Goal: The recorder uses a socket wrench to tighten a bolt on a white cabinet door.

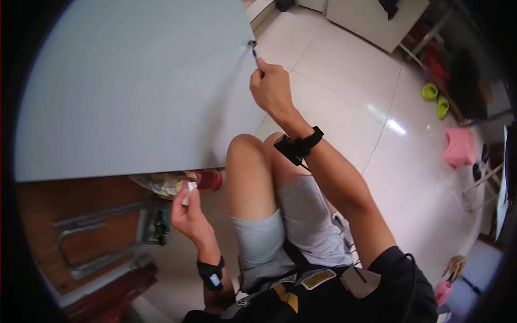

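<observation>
My right hand (272, 89) is closed round a slim dark-handled tool (254, 51). The tool's small black head rests at the right edge of a large pale grey tabletop (140, 91); its exact kind is too small to make out. Low at the left, my left hand (188, 218) pinches a small white piece (190, 189), perhaps crumpled tissue, just below the tabletop's near edge. Right behind those fingers lies a clear plastic bag (159, 184) with mixed contents, next to a red container (211, 181) partly hidden under the table.
Under the tabletop at left, a folded metal frame (102, 215) lies against a brown board (43, 242). Across the tiled floor (344, 86) are yellow-green slippers (436, 99) and a pink stool (460, 147). A pale cabinet (371, 21) stands at the back.
</observation>
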Available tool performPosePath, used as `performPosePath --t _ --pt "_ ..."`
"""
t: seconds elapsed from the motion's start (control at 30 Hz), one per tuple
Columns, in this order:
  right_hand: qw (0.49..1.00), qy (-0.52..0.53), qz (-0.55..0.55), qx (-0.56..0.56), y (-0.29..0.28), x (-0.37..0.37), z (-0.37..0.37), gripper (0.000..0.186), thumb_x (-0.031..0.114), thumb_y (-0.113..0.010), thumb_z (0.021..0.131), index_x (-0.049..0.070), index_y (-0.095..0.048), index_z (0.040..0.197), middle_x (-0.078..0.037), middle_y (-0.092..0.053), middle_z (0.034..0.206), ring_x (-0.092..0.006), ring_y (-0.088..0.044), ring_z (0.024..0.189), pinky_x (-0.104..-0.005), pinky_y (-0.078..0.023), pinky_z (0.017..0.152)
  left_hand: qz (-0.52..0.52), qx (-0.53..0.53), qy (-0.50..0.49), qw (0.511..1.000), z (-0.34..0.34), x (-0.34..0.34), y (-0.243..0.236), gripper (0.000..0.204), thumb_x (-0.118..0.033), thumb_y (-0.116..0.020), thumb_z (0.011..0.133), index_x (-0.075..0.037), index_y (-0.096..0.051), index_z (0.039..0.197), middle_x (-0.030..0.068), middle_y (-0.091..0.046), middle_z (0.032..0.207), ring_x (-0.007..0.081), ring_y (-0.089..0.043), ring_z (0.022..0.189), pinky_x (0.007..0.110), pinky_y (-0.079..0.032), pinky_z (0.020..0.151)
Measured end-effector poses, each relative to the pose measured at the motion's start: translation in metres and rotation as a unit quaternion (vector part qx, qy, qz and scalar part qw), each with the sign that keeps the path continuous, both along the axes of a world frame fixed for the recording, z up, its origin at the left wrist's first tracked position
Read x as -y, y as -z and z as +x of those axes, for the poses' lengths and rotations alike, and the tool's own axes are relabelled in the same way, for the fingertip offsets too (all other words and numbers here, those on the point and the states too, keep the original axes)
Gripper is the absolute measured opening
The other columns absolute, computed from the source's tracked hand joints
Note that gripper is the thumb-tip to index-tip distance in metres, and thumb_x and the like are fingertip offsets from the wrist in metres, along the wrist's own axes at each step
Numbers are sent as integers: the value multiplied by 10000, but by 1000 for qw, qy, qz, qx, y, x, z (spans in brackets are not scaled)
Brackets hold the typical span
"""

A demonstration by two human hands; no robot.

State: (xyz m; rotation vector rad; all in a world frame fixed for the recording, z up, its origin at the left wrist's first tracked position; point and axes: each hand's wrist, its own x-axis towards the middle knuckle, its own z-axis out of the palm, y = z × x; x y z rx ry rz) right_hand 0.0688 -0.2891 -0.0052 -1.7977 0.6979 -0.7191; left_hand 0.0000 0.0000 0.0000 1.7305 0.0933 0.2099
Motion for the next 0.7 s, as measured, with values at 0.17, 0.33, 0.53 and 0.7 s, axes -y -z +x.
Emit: performPosePath --t 0.17,0.33,0.53,0.7 --pt "995 -53 -64 50 -11 -10 -7 275 67 -544 836 -71 -668 1038 -281 -649 774 -460 -644 724 -532 -524 712 62 88 77 991 2 15 -3 120 82 -659 880 95 -642 998 98 -673 986 179 -670 855 279 -557 769" --pt "999 -14 -40 1 13 34 -1 245 67 -523 826 -57 -675 973 -300 -624 763 -472 -629 720 -529 -509 693 137 186 204 951 13 67 -44 109 99 -699 831 66 -678 933 119 -671 997 167 -656 899 287 -552 765" --pt "993 -103 25 44 12 -26 -76 320 20 -510 847 -55 -650 1125 -307 -597 734 -453 -598 655 -480 -469 613 320 444 215 809 83 138 -123 111 47 -731 815 29 -701 921 79 -693 921 180 -654 833 292 -518 703" --pt "988 -123 88 32 1 -45 -128 330 31 -509 867 -70 -642 1151 -317 -589 720 -422 -609 636 -462 -474 618 403 569 350 625 155 241 -104 128 58 -652 758 7 -694 868 114 -673 936 322 -617 880 399 -528 736"
